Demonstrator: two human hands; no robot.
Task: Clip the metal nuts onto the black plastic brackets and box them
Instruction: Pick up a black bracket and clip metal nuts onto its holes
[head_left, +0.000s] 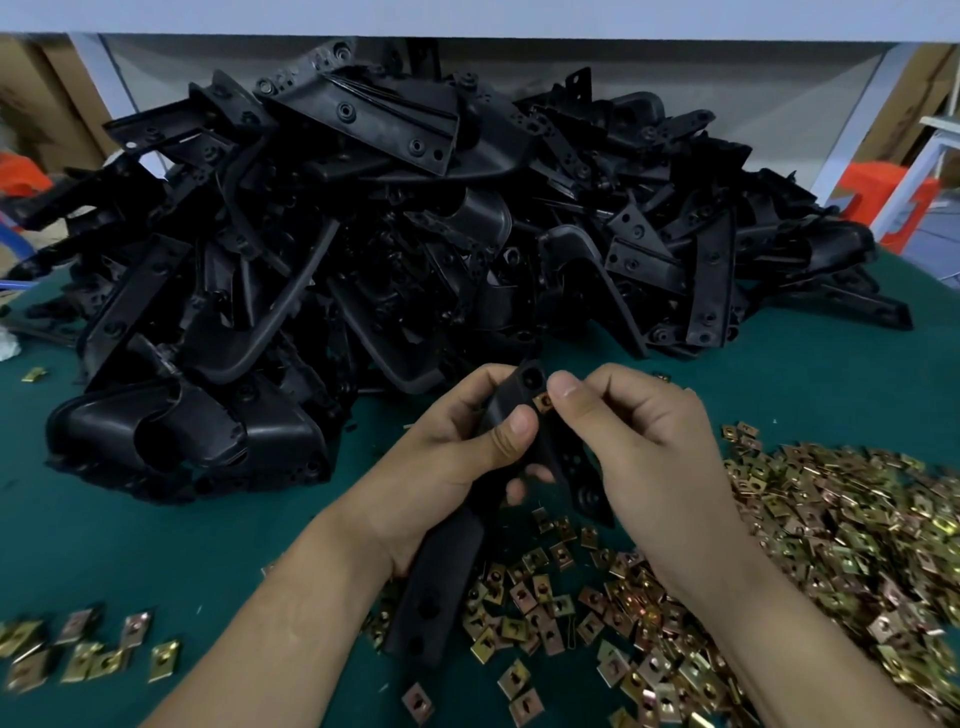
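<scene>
The left hand (457, 457) grips a long matte-black bracket (434, 587); the right hand (639, 441) pinches a brassy nut (543, 401) at its twelve-o'clock end.

- Dark green cloth-covered table top (130, 519) in front.
- Flat white shelf board (467, 15) overhead, on slanting white metal posts (857, 119).
- Brown cardboard boxes (36, 104) behind, left.
- Orange plastic stool (883, 202) right.

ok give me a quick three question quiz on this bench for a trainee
1. True or false: the left hand grips a black bracket.
2. The big heap of loose nuts lies: A) left of the hands, B) right of the hands, C) in a box.
3. Fill in: the right hand pinches a metal ___ at the bracket's upper end.
Key: 1 true; 2 B; 3 nut.
</scene>
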